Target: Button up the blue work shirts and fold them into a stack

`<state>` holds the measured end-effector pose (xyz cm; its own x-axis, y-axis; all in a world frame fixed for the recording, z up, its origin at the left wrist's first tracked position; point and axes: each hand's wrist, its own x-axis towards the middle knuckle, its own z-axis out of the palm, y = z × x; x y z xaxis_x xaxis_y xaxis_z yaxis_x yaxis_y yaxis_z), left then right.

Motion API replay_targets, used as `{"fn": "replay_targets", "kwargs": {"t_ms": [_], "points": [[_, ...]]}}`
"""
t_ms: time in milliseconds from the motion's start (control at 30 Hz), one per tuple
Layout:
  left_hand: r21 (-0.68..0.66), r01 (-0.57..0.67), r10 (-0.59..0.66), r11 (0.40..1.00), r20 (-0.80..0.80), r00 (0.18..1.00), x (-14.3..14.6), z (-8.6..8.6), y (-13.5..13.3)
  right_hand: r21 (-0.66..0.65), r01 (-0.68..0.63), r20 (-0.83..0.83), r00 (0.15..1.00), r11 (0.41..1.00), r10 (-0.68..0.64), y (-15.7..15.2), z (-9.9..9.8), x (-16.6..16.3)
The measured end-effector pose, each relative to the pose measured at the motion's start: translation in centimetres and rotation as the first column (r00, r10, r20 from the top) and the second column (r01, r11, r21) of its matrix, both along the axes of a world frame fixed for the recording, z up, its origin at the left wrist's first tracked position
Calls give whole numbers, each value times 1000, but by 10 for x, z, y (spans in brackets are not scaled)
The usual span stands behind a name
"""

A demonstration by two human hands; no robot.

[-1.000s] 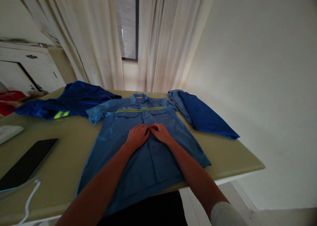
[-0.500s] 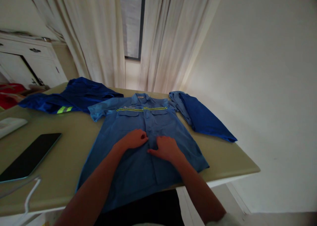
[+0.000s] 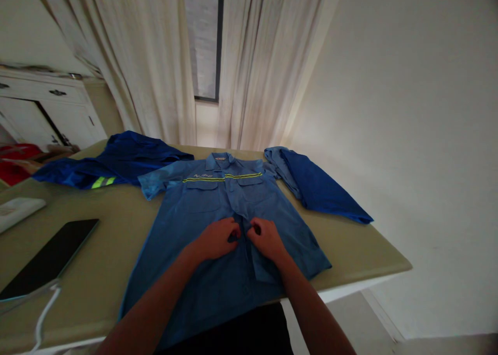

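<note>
A blue work shirt point(image 3: 202, 204) with a yellow reflective chest stripe lies flat, front up, on a beige table point(image 3: 105, 261). My left hand point(image 3: 216, 238) pinches the left edge of the shirt's front placket at mid-height. Just to its right, my right hand point(image 3: 266, 238) pinches the opposite edge. Both hands have their fingers curled on the fabric, a small gap between them. The placket looks parted below the hands.
A darker blue garment point(image 3: 112, 163) with a reflective band lies at the table's back left, and a folded blue garment point(image 3: 315, 183) at the back right. A dark tablet point(image 3: 50, 256), a white cable point(image 3: 44, 313) and a white object point(image 3: 17, 209) lie left. Curtains hang behind.
Both hands have moved down the shirt's front towards me, from chest height to mid-height. The right hand lay flat half a second ago and now pinches the fabric.
</note>
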<state>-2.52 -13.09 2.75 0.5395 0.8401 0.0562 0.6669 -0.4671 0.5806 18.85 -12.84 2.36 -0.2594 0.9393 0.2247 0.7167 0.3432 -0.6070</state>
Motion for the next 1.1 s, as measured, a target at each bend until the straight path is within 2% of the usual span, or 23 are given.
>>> {"fn": "replay_targets", "kwargs": {"t_ms": [67,133,233,333,533,700,867,1033,1100], "points": [[2,-3,3,1000,86,996,3,-2,-4,-25,-5,-88,996,1000,3,0,2,0],[-2,-2,2,1000,153,988,6,-3,-6,-79,-67,-134,989,995,56,-2,4,0],[6,0,-1,1000,182,983,10,-5,-6,-152,-193,-166,972,969,167,-4,8,2],[17,-4,1,1000,182,983,11,-8,-6,-191,-240,-188,961,952,205,-5,8,5],[56,1,-8,998,138,990,7,-7,-7,-199,-204,-139,974,959,178,-3,5,7],[74,-16,15,997,23,1000,12,-1,-13,-208,-202,-146,974,957,174,-2,3,6],[198,-60,87,978,-129,988,25,3,-27,-204,-232,-187,963,951,195,-3,4,8],[271,-88,106,959,-52,993,26,1,-32,-311,-242,-317,938,919,140,-2,6,9],[256,-98,100,962,7,995,24,-1,-31,-350,-260,-384,916,900,115,-1,6,9]]}}
